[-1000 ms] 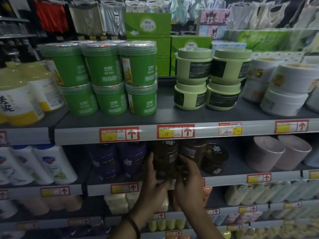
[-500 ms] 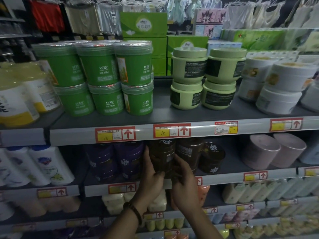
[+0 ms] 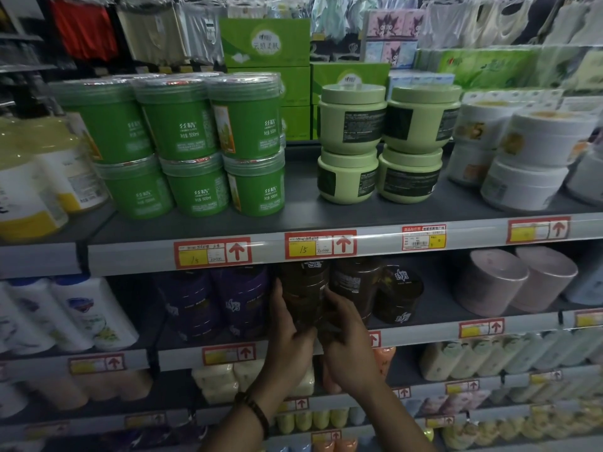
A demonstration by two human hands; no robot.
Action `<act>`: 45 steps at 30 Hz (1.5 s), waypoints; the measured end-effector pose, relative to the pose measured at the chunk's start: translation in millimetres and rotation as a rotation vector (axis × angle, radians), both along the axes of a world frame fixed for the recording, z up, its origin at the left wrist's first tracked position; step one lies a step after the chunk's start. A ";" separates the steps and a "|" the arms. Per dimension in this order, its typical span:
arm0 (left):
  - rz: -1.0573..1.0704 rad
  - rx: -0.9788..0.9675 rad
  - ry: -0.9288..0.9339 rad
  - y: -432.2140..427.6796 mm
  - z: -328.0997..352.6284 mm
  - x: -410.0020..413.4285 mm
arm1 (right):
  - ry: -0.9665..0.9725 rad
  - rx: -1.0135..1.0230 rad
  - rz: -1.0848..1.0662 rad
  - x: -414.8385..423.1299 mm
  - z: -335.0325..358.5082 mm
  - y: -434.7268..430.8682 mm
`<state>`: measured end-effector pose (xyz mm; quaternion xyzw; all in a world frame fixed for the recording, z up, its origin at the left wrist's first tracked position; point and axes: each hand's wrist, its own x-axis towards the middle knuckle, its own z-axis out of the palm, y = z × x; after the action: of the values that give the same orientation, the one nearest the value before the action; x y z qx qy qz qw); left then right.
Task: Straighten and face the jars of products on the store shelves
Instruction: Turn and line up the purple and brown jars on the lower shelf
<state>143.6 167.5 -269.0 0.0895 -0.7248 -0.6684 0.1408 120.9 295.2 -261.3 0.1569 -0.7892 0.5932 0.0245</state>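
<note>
Gripping brown jar (image 3: 303,293) on second shelf (image 3: 421,336), beside purple jars (image 3: 241,301), with left hand (image 3: 288,331) and right hand (image 3: 347,344), fingers (image 3: 278,290) curled round its sides. Best turned slowly, kept upright, faced forward, flush with shelf edge.

red garment (image 3: 81,31) and pale vests (image 3: 456,21) hang along the top. green tissue boxes (image 3: 264,40) stacked below them. red-and-yellow price tags (image 3: 319,244) in rows. white bottles (image 3: 94,314) lower left; pale soap bars (image 3: 222,383) further down.
</note>
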 end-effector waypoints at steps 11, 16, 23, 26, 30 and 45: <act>0.029 0.004 0.008 15.8 0.9 9.4 | -0.039 -0.016 0.048 -3.3 -9.8 3.3; 0.019 0.015 0.014 18.7 2.7 12.1 | -0.061 -0.018 0.049 -3.5 -16.2 2.3; 0.040 0.023 0.003 1.8 8.4 2.4 | -0.080 -0.042 0.000 0.6 -18.0 2.0; 0.022 0.026 -0.007 -3.5 13.6 -4.7 | -0.067 -0.056 -0.004 3.8 -12.3 0.8; 0.017 0.014 -0.023 -9.7 16.6 -14.8 | -0.062 -0.064 0.005 7.4 -7.0 0.7; -0.013 -0.022 -0.066 -12.4 17.3 -5.0 | -0.089 -0.006 0.045 8.7 -11.3 1.8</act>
<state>138.6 155.1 -251.8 0.1053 -0.7368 -0.6581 0.1136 129.7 297.0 -272.5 0.1481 -0.7839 0.6026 -0.0236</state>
